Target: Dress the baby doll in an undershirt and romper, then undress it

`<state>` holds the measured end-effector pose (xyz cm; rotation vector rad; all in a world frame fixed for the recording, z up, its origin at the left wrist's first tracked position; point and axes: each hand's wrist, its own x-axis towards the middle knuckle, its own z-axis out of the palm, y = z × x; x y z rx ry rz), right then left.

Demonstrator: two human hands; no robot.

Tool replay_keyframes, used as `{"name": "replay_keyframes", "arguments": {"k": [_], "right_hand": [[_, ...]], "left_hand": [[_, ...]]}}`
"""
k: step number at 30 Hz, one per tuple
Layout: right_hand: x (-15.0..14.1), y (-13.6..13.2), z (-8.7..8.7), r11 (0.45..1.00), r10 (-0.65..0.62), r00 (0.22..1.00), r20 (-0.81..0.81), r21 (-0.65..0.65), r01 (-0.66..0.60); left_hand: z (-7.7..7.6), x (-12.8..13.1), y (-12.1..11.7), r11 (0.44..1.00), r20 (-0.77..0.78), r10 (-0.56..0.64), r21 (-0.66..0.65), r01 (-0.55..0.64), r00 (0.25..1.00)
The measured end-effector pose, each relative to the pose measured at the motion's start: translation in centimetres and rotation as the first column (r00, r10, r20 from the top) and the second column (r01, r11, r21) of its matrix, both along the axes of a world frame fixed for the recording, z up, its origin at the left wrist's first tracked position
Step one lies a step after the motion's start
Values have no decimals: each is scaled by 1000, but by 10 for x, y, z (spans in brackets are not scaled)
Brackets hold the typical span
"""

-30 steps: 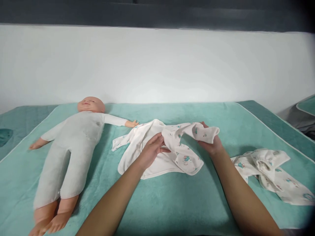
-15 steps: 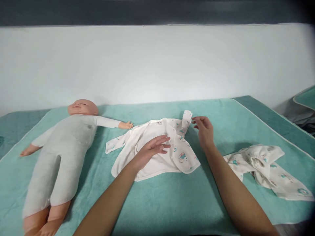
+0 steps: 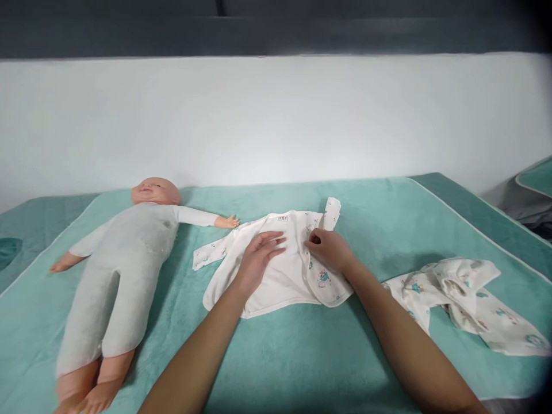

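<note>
A white baby shirt (image 3: 282,282) with small printed figures lies spread on the bed, its front open and one sleeve bent upward at the right. Over its left half is my left hand (image 3: 259,259), fingers apart and holding nothing. My right hand (image 3: 330,248) is at the shirt's right front panel, thumb and fingers pinched together at the edge. The fingertips partly hide what is between them, but they appear to grip the panel's edge. A baby doll (image 3: 129,259) in a white body lies on its back to the left, one hand touching or nearly touching the shirt's left sleeve.
Crumpled white printed baby pants (image 3: 466,299) lie to the right, near my right forearm. A green sheet (image 3: 293,362) covers the bed, which meets a white wall (image 3: 276,121) at the back. Another green-covered edge (image 3: 537,181) shows at far right.
My right hand has moved left and down from beside the raised sleeve to the shirt's right front panel. My left hand has lifted slightly back, fingers still apart. The view has shifted a little.
</note>
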<state>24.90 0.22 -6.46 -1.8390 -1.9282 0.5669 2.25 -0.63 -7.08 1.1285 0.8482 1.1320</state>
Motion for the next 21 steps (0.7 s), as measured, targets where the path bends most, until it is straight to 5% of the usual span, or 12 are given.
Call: {"name": "replay_keyframes", "arguments": {"k": [3,5,8,11,15,21], "right_hand": [[4,2,-2,999,-11,998,-58,48,14],[4,2,-3,995,-62,996,-70,77,68],[-1,5,0,995,-80,997,-20,59,81],[-6,12,5,1000,-15,997,75,23,13],[-2,26,8,994,67,997,27,88,-69],[31,48,-7,915,-187,970,-156,333,230]], "left_hand": [[-12,-6,13,943,-349,261,293,-160,900],[-21,-10,20,874,-580,382,479,-78,719],[-28,-12,26,825,-761,452,555,106,465],[-28,-15,27,799,-805,498,570,192,322],[-25,-20,29,797,-821,508,563,219,261],[-31,-21,34,819,-818,457,540,195,349]]}}
